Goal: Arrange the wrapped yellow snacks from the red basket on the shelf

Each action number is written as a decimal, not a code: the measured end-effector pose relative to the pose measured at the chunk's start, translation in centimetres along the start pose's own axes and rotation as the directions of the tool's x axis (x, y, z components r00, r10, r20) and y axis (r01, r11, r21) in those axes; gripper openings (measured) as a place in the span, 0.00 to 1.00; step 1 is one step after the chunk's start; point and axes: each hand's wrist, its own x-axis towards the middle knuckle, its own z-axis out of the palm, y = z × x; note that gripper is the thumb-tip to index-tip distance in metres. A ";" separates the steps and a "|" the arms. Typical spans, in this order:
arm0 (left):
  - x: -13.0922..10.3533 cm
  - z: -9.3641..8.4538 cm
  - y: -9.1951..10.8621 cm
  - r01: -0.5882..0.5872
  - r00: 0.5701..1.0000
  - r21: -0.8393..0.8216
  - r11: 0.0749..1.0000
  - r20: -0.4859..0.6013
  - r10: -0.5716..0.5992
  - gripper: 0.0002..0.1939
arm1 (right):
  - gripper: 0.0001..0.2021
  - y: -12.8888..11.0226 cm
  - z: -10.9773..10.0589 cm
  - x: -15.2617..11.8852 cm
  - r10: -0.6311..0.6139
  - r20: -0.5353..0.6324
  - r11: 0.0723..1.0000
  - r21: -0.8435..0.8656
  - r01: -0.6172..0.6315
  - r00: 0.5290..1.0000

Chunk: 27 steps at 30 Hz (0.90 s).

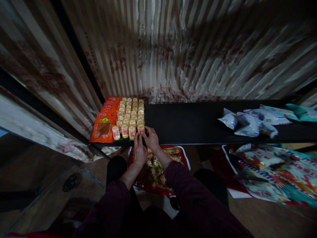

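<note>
- Left hand and right hand: fingertips at yellow packet; gripped or merely touched, cannot tell.
- Packet: rounded block, glossy film; right end of front row, flat black shelf.
- Left of rows: flat orange pouches.

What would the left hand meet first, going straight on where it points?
Probably the front row's rightmost yellow packet; the left hand may be touching it, but depth is unclear.

On our long, black, flat shelf we see orange rectangular packets, small yellow plastic-wrapped packs and shiny pale-and-teal bags.
</note>
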 end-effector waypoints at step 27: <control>-0.7 0.0 0.0 -0.009 1.000 0.004 1.000 -0.008 0.009 0.27 | 0.21 1.3 0.2 -0.2 0.029 -0.036 0.994 0.110 -0.025 0.999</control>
